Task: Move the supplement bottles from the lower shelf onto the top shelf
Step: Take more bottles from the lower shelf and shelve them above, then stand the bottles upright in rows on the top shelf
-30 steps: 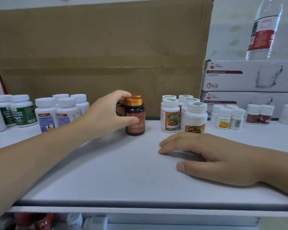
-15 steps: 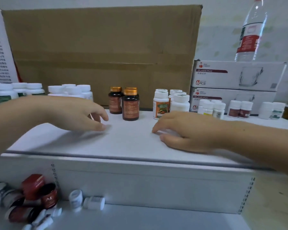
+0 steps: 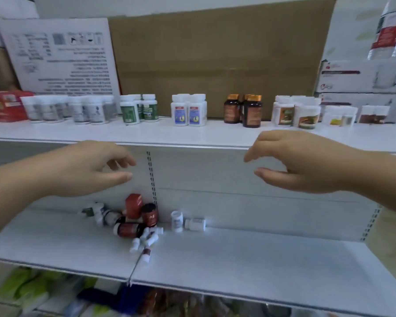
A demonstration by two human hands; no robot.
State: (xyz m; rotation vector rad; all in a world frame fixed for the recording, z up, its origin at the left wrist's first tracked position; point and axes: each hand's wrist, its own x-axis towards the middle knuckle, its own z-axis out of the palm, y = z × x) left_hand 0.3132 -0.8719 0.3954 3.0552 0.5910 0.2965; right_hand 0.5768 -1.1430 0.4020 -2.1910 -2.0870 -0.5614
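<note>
Two hands, both empty. The left hand hovers mid-left of frame, fingers loosely curled over the thumb, pinching nothing. The right hand hovers mid-right, fingers relaxed and apart from the thumb. Both hang near the front edge of the top shelf. The supplement bottles are heaped at the back of the lower shelf, lower centre-left, below the left hand (so it's the nearer one). A dark bottle lies on its side, long axis left-right. An upright white bottle stands just right of the heap. The next reach likely goes down and forward.
</note>
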